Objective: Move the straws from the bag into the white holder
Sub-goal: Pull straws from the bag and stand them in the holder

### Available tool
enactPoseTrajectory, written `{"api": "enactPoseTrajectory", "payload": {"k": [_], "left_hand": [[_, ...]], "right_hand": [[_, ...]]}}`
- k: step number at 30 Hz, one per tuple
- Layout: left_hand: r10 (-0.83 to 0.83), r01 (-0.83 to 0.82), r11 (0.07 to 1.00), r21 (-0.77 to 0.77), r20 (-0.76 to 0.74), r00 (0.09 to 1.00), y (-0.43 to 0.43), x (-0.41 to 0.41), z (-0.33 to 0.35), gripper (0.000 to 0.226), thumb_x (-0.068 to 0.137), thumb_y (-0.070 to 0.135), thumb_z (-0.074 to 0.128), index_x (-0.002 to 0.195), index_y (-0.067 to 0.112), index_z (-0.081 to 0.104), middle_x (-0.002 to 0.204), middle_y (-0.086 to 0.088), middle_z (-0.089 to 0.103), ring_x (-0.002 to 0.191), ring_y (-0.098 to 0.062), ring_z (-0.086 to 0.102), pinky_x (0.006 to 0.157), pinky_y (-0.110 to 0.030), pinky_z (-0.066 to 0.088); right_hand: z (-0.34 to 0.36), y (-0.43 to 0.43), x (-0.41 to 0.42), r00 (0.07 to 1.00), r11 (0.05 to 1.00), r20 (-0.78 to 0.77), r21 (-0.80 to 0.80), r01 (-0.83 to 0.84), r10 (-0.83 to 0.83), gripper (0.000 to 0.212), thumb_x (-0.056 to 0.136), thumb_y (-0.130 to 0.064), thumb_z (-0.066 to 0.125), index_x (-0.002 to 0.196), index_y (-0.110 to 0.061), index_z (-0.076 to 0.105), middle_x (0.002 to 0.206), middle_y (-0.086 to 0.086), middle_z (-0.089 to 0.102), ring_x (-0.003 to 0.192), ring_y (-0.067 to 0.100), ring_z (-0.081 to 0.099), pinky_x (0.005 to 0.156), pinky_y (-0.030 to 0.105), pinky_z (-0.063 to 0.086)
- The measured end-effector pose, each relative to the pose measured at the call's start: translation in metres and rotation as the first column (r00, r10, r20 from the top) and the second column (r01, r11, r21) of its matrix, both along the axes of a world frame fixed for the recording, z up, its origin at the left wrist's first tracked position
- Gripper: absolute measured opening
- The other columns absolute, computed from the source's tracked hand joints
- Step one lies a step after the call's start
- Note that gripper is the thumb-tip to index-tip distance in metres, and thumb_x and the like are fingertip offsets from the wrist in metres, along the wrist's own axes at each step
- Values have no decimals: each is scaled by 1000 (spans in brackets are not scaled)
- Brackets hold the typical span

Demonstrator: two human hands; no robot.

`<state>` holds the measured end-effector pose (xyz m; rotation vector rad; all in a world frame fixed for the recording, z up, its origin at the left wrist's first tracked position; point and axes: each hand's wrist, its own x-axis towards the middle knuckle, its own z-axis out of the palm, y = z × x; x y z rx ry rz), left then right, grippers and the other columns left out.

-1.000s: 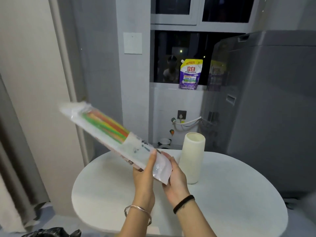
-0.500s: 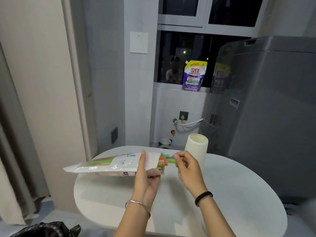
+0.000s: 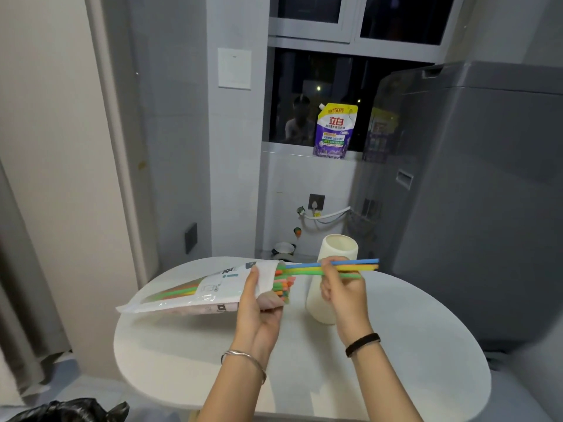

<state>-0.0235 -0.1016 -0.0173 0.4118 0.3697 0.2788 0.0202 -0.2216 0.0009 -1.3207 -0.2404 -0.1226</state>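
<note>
My left hand grips the open end of a long plastic bag of straws, held roughly level above the table and pointing left. Several coloured straw ends stick out of its mouth. My right hand pinches three straws, blue, yellow and green, drawn partway out to the right. The white holder stands upright on the table just behind my right hand, its lower part hidden by that hand.
The round white table sits below both hands. A grey washing machine stands close on the right. A purple detergent pouch is on the window sill. A black bag lies on the floor at bottom left.
The bag tipped from slanting up-left to nearly level. My right hand left the bag's end, pinched straw tips and pulled three straws out to the right.
</note>
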Motion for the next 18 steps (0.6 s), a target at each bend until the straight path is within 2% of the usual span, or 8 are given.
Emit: {"api": "enactPoseTrajectory", "payload": {"k": [3,5,7,8,9,13,16,18], "left_hand": [[38,-38,999,-23,14,999,10,5,2,26,92,27,56,96,2,63,59,-10,71,54,-18,68,66,-26,53],[23,-23,1000,5,33,999,7,9,5,31,93,26,54,109,0,60,76,-16,73,57,-18,68,58,-23,54],[0,-1,1000,11,41,999,-3,14,12,43,93,24,54,127,-3,52,107,-24,67,71,-22,65,53,-20,55],[-10,10,1000,-2,50,999,-9,18,16,47,93,23,55,132,-1,49,117,-25,64,76,-23,66,53,-21,56],[-21,22,1000,-22,61,998,-15,21,20,47,92,21,56,134,1,48,116,-23,65,75,-23,69,52,-23,57],[-82,91,990,-103,91,992,-29,34,38,32,92,20,56,119,4,55,77,-16,72,49,-19,69,41,-23,52],[-142,150,984,-96,86,986,-28,42,46,27,94,24,52,95,-1,61,57,-15,70,40,-18,65,36,-20,48],[-141,147,986,-77,76,987,-27,48,49,29,95,23,50,83,1,63,53,-12,70,40,-17,66,35,-19,48]], "right_hand": [[11,-17,6,999,991,3,127,52,-53,21,92,-10,53,73,-18,57,43,-13,31,38,5,24,38,15,22],[14,-15,8,997,996,39,53,67,-69,20,90,-15,56,72,-23,58,44,-12,33,40,6,26,39,14,24],[17,-6,11,997,996,57,-70,63,-59,16,87,-23,61,72,-25,60,45,-11,37,42,4,33,41,14,29],[19,0,14,998,994,53,-100,51,-46,14,87,-25,62,73,-23,61,45,-11,41,42,3,36,42,13,31],[21,4,17,998,992,51,-118,45,-39,16,87,-25,62,72,-20,62,47,-10,45,43,3,39,42,13,32],[39,-6,37,985,978,140,-165,126,-103,26,92,-21,53,67,-20,58,58,4,49,47,8,42,46,19,35],[63,-34,54,938,956,254,-117,271,-235,38,95,-26,47,59,-18,55,47,-3,46,40,3,41,43,15,35],[79,-53,65,909,937,280,-72,341,-310,44,96,-30,44,57,-17,56,41,-8,48,39,1,43,41,12,36]]}}
